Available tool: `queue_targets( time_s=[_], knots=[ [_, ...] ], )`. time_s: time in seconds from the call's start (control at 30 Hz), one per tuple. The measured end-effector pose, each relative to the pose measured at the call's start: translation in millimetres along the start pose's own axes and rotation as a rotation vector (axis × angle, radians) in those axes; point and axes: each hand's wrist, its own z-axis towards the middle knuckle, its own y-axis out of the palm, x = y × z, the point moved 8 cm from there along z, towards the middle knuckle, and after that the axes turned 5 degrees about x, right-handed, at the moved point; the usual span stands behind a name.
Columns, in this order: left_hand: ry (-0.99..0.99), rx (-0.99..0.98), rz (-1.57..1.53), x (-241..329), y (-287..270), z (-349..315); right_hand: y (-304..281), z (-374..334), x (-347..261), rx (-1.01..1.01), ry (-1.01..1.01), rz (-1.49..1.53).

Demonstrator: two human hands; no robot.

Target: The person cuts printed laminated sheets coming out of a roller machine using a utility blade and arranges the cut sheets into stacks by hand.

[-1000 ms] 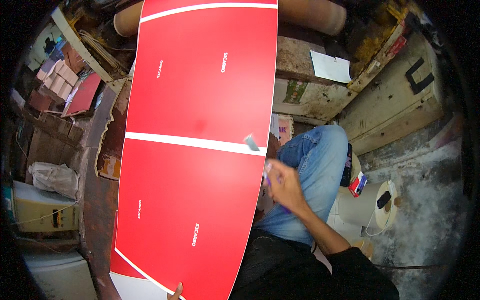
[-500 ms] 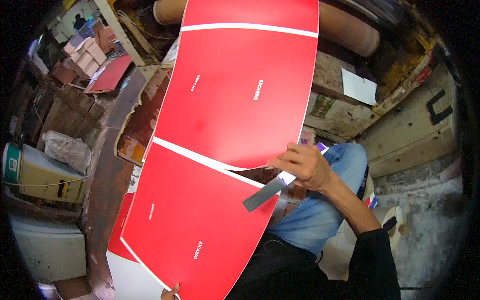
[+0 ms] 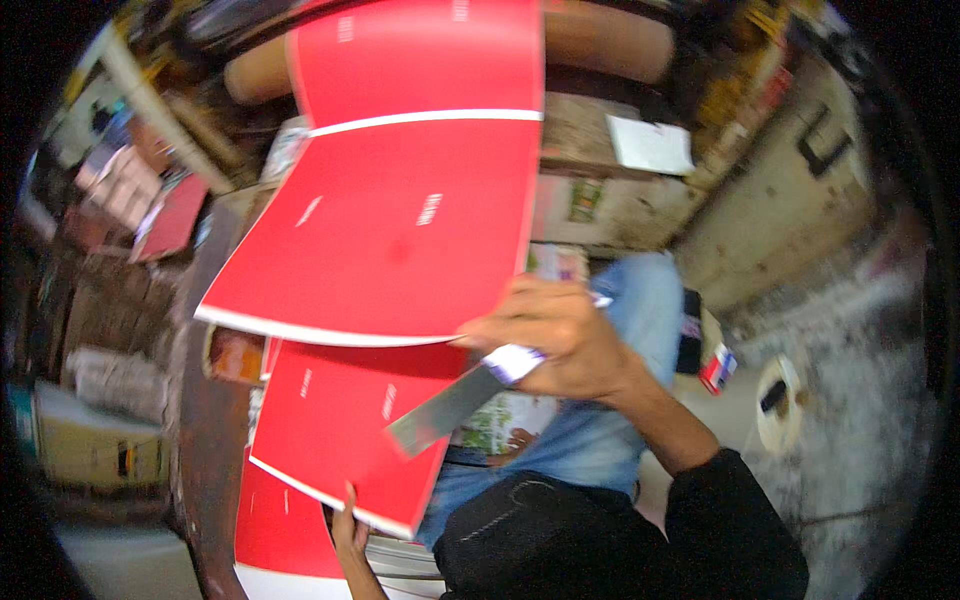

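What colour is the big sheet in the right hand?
The sheet is red with white bands, seen best in the head view.

Smooth glossy paper sheets (image 3: 385, 230), metal blade (image 3: 440, 410), denim trousers (image 3: 610, 420)

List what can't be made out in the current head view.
In the head view:
Flat blade: held end mostly covered by the right hand.
Left hand: partly behind the lower red sheet.
Upper red sheet: far end cut off by top edge.
Pale print: blurred.
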Motion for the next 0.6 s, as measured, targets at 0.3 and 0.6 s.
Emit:
queue_targets(
  time_s=[0.3, 0.6],
  knots=[
    [0.272, -0.409, -0.175, 33, 180, -17, 87, -87, -48, -0.364, 0.088, 0.138],
    [0.171, -0.164, -0.062, 18, 172, -89, -13, -69, 93, -0.095, 1.107, 0.658]
  ],
)
